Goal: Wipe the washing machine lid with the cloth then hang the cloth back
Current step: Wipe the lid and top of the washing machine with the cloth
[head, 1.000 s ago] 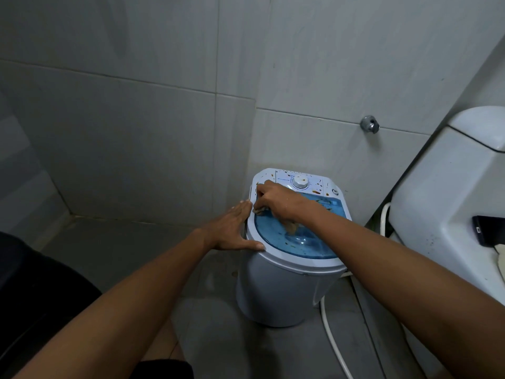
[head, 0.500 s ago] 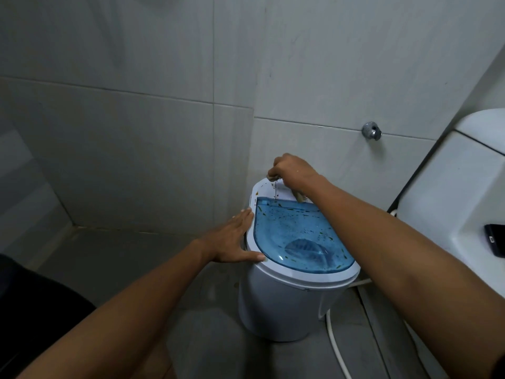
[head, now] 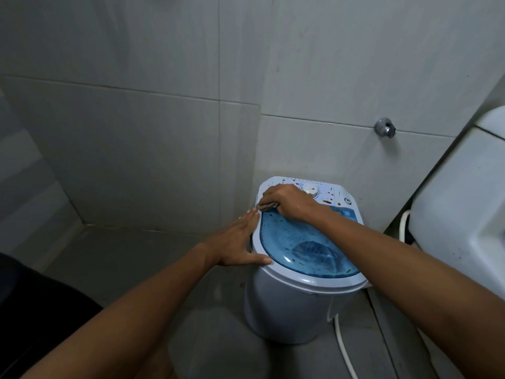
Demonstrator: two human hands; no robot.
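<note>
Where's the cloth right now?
Head view: the cloth is bunched under the right hand, at the lid's back-left corner, beside the dial.

Grey tiled walls [head: 164, 105] meet in a corner to the left of the right grip. A small chrome wall fitting [head: 384, 128] sits up and to the right of it. A white plastic tank [head: 459, 209] stands farther right. Below, a white hose [head: 345, 348] trails across the grey floor [head: 142, 258].

Right hand [head: 287, 201] presses what looks like a cloth [head: 266, 206] on the lid [head: 308, 247].
</note>
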